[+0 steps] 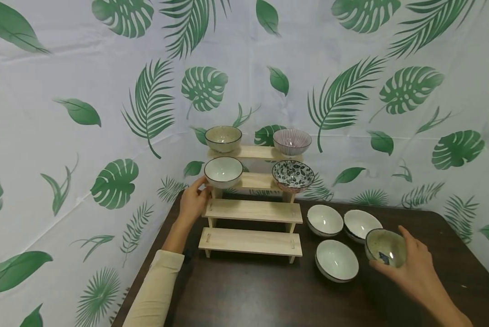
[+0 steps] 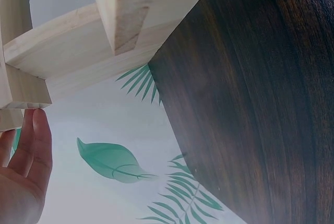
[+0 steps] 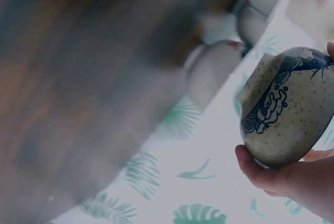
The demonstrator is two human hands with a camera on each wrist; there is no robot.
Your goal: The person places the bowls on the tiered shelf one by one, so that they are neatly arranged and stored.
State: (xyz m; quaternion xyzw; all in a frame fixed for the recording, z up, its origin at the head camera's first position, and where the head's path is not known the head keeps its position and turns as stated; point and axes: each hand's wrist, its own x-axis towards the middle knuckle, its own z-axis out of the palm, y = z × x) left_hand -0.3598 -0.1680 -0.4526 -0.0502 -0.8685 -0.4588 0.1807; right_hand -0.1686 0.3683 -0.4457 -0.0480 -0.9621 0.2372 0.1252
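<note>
A grey-green speckled ceramic bowl with a blue motif (image 1: 393,244) is gripped between thumb and fingers of the right hand (image 1: 421,265), tilted, above the dark wood-grain table (image 1: 244,290) and just right of three round white bowls (image 1: 337,260). The pale wooden four-tiered stand (image 1: 252,211) is touched at its left side by the nearly straight fingers of the left hand (image 2: 23,177); nothing is held there. A white dark-rimmed bowl (image 1: 224,173) and a black-and-white floral bowl (image 1: 293,175) are borne by the second tier from the top.
</note>
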